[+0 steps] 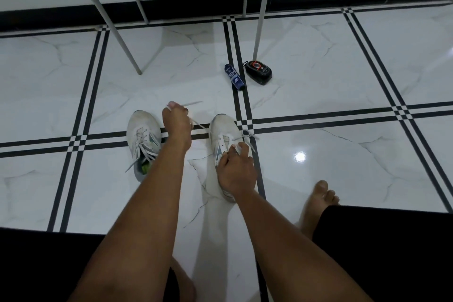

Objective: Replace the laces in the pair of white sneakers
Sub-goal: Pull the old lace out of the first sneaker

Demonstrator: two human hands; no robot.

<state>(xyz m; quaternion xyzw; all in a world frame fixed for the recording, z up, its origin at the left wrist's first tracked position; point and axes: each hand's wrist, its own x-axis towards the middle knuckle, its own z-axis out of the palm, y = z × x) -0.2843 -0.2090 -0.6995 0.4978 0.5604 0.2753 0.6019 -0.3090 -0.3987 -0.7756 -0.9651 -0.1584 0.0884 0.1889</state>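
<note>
The left hand [177,122] pinches the lace [196,125] and should pull gently while the right hand [235,169] grips the shoe [221,127] steady.

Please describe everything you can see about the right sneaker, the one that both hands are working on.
The right sneaker is white, a bit dirty at the toe, with a grey-green side mark. It stands on the tiled floor, toe pointing away. Its upper eyelets look empty; a white lace runs from near the toe to the left hand, which pulls it up and leftward. The right hand grips the shoe at its middle, covering the heel part.
</note>
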